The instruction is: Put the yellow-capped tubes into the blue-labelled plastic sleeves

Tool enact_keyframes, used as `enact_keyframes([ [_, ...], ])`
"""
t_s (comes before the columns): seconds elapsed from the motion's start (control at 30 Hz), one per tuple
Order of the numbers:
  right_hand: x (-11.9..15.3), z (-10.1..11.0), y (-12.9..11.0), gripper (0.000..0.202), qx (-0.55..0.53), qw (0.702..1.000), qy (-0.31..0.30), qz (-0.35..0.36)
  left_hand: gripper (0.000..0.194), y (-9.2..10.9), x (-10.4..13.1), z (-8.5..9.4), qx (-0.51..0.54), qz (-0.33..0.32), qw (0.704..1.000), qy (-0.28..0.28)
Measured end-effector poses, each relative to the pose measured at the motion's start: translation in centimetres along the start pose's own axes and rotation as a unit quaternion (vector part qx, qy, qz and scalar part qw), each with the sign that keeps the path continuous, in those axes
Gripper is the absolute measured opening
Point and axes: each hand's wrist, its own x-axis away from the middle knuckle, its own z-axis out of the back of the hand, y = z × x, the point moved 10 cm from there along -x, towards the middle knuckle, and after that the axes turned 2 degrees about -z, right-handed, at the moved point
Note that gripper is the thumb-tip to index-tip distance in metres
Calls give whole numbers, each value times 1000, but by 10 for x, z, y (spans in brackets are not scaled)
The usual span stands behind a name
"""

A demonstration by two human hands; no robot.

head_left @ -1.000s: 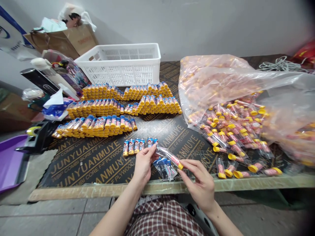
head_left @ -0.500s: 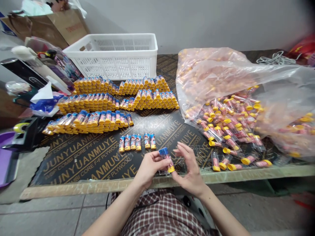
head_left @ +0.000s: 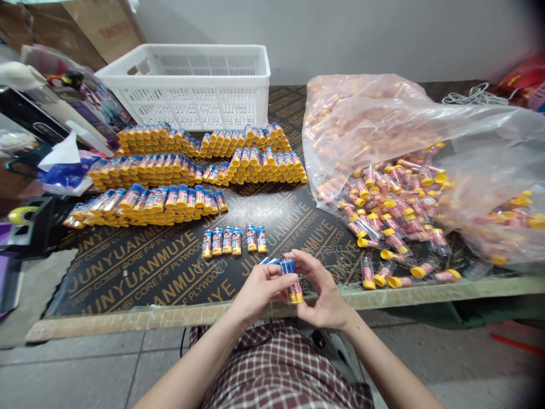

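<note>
Near the front edge of the table, my left hand (head_left: 258, 289) pinches a small clear plastic tube (head_left: 293, 288) with a yellow bottom cap, pink contents and a blue upper band. My right hand (head_left: 321, 292) curves around the same tube from the right, fingertips at its top and thumb by the yellow cap. Small blue-and-white pieces (head_left: 269, 261) show behind my left fingers; what they are is partly hidden. Just beyond lie several labelled tubes (head_left: 231, 241) in a short row, blue at the top and yellow at the bottom.
Stacked labelled tubes (head_left: 147, 205) fill the left and back in rows before a white plastic crate (head_left: 191, 102). Loose tubes without blue labels (head_left: 395, 218) spill from a large clear bag (head_left: 366, 113) at right. A bottle (head_left: 29, 113) and tape dispenser (head_left: 36, 227) stand far left.
My right hand has closed in on the tube, its fingers now at the top end. The tube has turned more upright, and blue-and-white pieces have come into sight behind my left hand.
</note>
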Motion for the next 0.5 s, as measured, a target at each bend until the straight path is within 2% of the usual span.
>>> enact_keyframes([
  [0.23, -2, -3, -2, 87, -28, 1000, 3, 0, 31, 2, 1, -1, 16, -12, 1000, 10],
  [0.33, -14, -10, -1, 86, -14, 1000, -21, -6, 34, 11, 0, 8, 12, -30, 999, 20],
  [0.4, -29, -13, 1, 84, 15, 999, -40, -5, 35, 31, 2, 34, -31, -65, 995, 64],
  [0.47, -49, -9, 8, 77, 54, 998, -34, -21, 35, 63, 13, 77, -119, -121, 973, 159],
  [0.5, -59, -5, 15, 68, 73, 996, -20, -41, 35, 82, 23, 103, -176, -150, 948, 220],
])
